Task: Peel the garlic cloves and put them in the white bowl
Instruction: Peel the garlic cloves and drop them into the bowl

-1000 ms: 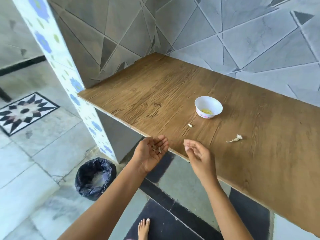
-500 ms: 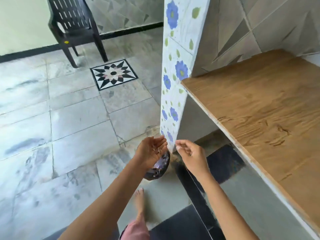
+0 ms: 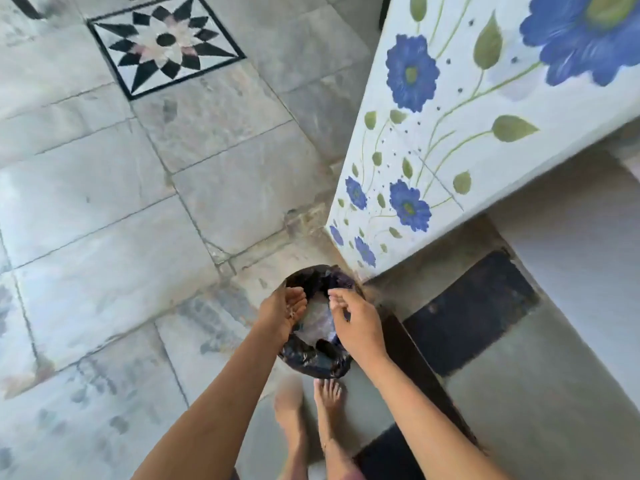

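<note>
I am looking down at a small bin lined with a black bag [image 3: 313, 360] on the floor. My left hand [image 3: 281, 315] is cupped palm-up over the bin's left rim, with a few small bits of garlic peel [image 3: 292, 312] lying on the palm. My right hand [image 3: 358, 323] hovers over the bin's right side, its fingers loosely bent and pointing toward the left palm, with nothing visible in them. The white bowl, the garlic cloves and the wooden counter are out of view.
A white pillar with blue flowers [image 3: 450, 140] rises just right of the bin. My bare feet [image 3: 327, 396] stand right behind it. Grey floor tiles with a black-and-white star tile [image 3: 166, 43] spread to the left; dark tiles [image 3: 471, 310] lie on the right.
My view has swung from the counter down to the floor. Both hands have moved from the counter edge to above the bin, the left still cupping the peel bits.
</note>
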